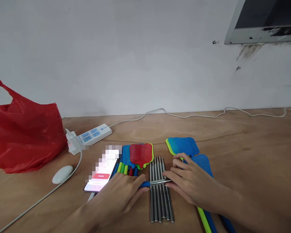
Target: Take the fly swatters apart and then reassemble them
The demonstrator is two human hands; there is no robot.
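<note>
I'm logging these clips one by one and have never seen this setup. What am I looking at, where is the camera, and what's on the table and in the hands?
There is no machine here: a person works with two bare hands. The single picture comes from a camera on that person's head, looking forward and down, so the hands enter from the bottom edge.

The left hand grips a blue handle with a thin metal rod sticking out of it. The right hand pinches the rod's other end.

On the wooden table, under the held rod, lies a row of rods. Behind it are a red swatter head on coloured handles and a stack of blue swatter heads. To the left are a phone, a power strip, a white oval thing and a red bag.
</note>
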